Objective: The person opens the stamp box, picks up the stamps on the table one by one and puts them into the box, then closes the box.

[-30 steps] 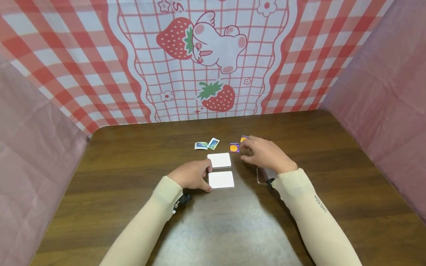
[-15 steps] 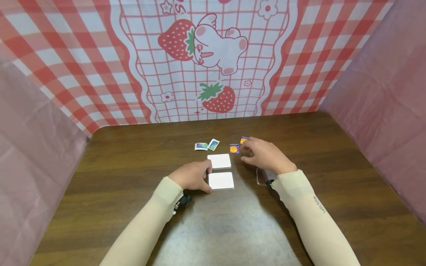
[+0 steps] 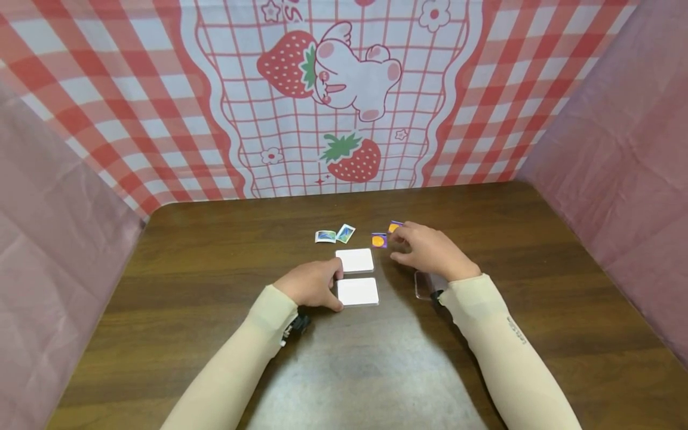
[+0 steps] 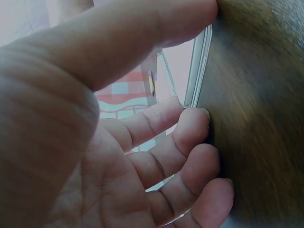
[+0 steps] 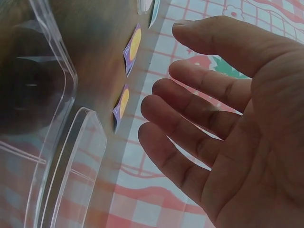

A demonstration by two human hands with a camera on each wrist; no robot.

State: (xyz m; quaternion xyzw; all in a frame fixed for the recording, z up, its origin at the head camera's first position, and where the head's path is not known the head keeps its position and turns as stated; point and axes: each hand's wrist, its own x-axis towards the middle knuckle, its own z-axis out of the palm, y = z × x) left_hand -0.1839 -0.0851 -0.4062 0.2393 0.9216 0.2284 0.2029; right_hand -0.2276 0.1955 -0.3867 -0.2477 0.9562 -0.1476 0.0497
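Two flat, white-topped clear plastic boxes lie one behind the other mid-table, the near box point(image 3: 358, 291) and the far box point(image 3: 355, 260). My left hand point(image 3: 309, 283) is at the near box's left end, thumb at its near corner and forefinger at its far corner, pinching it; the left wrist view has the box edge point(image 4: 202, 66) spanning thumb to fingers. My right hand point(image 3: 430, 248) holds nothing, its fingers loosely bent beside a purple and orange paper point(image 3: 378, 240). A second such paper point(image 3: 395, 226) is partly hidden behind its fingers.
Two small blue-green picture papers, one flat point(image 3: 325, 236) and one slanted point(image 3: 346, 233), lie behind the far box. Under my right wrist are clear plastic covers point(image 3: 423, 286), seen closely as a clear cover point(image 5: 78, 166) in the right wrist view. A checked strawberry cloth point(image 3: 344, 89) hangs behind the table.
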